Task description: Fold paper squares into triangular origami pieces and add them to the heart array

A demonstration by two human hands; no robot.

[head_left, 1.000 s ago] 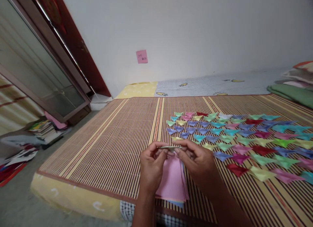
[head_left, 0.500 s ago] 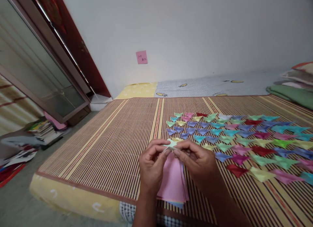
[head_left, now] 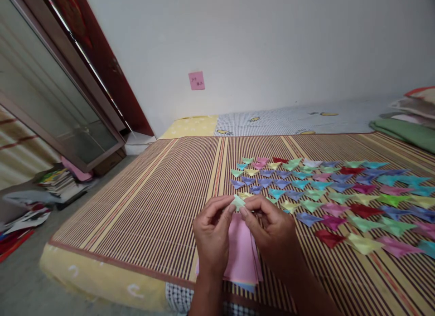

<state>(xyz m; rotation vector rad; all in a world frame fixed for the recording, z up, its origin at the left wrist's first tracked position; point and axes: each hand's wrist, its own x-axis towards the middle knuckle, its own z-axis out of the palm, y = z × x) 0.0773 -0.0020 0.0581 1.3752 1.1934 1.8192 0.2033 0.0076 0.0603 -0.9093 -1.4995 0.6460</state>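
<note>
A small folded piece of pale green paper (head_left: 239, 202) is pinched between my two hands in the middle of the view. My left hand (head_left: 213, 225) grips its left side with thumb and fingers. On the other side, the thumb and fingers of my right hand (head_left: 272, 221) are closed on it, the thumb pressing the near edge. Beneath my hands lies a stack of pink paper sheets (head_left: 240, 255), with blue edges showing at the bottom. Rows of small folded paper shapes (head_left: 329, 221) in many colours spread out to the right of my hands.
A striped bamboo mat (head_left: 146, 198) covers the bed. Folded cloths (head_left: 404, 130) lie at the far right. A pink note (head_left: 196, 80) is stuck to the white wall. Books (head_left: 63, 182) are piled at the left, by a glass-panelled door (head_left: 64, 85).
The green paper looks narrower and more pointed between my fingers. My right hand has shifted slightly left, and both thumbs are closer together.
</note>
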